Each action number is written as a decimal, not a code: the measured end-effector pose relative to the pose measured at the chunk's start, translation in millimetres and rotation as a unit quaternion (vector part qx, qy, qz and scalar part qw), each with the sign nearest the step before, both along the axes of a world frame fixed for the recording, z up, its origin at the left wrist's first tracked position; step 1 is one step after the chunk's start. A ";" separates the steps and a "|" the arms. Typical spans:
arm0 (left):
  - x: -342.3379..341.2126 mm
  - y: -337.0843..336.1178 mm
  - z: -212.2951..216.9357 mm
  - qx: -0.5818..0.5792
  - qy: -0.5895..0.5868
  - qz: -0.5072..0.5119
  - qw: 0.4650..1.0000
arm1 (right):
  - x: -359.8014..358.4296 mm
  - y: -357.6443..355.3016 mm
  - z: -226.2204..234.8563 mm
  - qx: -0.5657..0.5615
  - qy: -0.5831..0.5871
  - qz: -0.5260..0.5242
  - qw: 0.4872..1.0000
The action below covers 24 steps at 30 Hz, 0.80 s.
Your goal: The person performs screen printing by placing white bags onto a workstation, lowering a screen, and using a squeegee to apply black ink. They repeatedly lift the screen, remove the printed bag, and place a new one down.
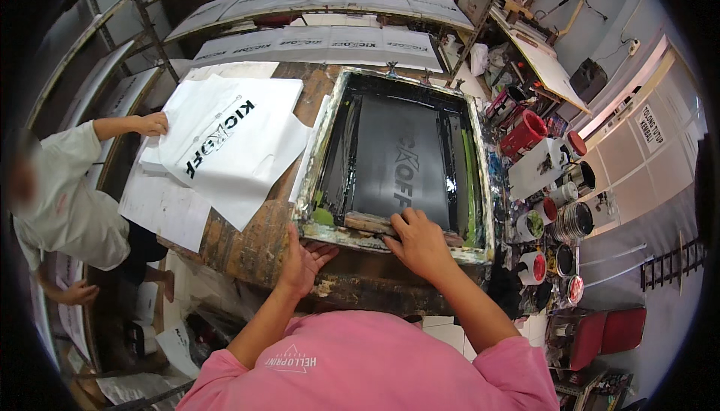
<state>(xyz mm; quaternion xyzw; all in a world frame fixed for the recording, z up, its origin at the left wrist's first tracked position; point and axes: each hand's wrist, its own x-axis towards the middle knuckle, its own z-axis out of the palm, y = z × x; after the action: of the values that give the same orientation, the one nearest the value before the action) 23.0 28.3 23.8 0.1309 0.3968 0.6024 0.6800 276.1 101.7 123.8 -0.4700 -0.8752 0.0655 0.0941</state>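
A screen printing frame (480, 178) with a paint-crusted rim lies on the worn wooden table in front of me. Its mesh (397, 141) is dark, with lettering showing through and glossy black ink along the sides. My right hand (421, 240) grips a wooden squeegee (367, 222) at the near end of the mesh, fingers curled over its top. At the frame's near left corner is my left hand (304, 262), palm up with fingers stretched out; whether it bears on the rim I cannot tell. Left of the frame lies a stack of printed white sheets (247, 141).
A person (75, 193) stands at the left, one hand on the stack's edge. Racks with printed sheets (322, 43) rise behind the table. Several ink tubs and cans (532, 227) crowd the right side, beside a red bucket (523, 132). Metal clamps (426, 76) sit at the frame's far edge.
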 end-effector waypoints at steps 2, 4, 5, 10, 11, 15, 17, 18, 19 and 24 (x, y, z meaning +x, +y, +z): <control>2.0 -1.6 16.3 0.028 -0.005 0.013 1.000 | 3.4 -16.4 8.0 0.092 -0.017 -0.001 0.996; 0.8 0.2 49.7 0.121 -0.041 -0.003 0.992 | -6.4 -23.2 31.4 0.156 0.010 -0.053 0.986; -1.4 0.8 59.5 0.173 -0.067 -0.004 0.983 | -12.3 -16.4 46.3 0.202 0.025 -0.062 0.977; -6.6 39.4 71.2 0.341 0.179 -0.015 0.923 | -23.5 42.7 118.8 0.303 0.047 -0.050 0.951; -4.1 44.7 83.0 0.301 0.456 -0.039 0.836 | -23.1 51.4 134.5 0.308 0.048 -0.054 0.948; 7.2 59.1 13.1 0.088 0.884 -0.106 0.447 | -19.5 79.0 176.4 0.326 0.077 -0.059 0.940; 7.0 53.9 -2.2 0.096 0.878 -0.112 0.456 | -19.8 90.6 188.0 0.335 0.085 -0.058 0.937; 6.7 52.8 -7.9 0.098 0.875 -0.113 0.461 | -21.7 97.1 193.8 0.339 0.089 -0.054 0.935; 6.2 53.3 -12.4 0.093 0.861 -0.114 0.487 | -23.6 103.1 198.6 0.336 0.091 -0.051 0.936; 15.2 75.1 27.4 0.126 0.832 -0.082 0.535 | -23.4 121.9 224.8 0.310 0.076 -0.068 0.945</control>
<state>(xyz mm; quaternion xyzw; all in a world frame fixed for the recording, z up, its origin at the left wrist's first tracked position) 38.3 103.4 51.2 0.6894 0.6908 0.2076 0.0665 252.7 223.6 348.6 -0.4698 -0.8084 -0.1797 0.3057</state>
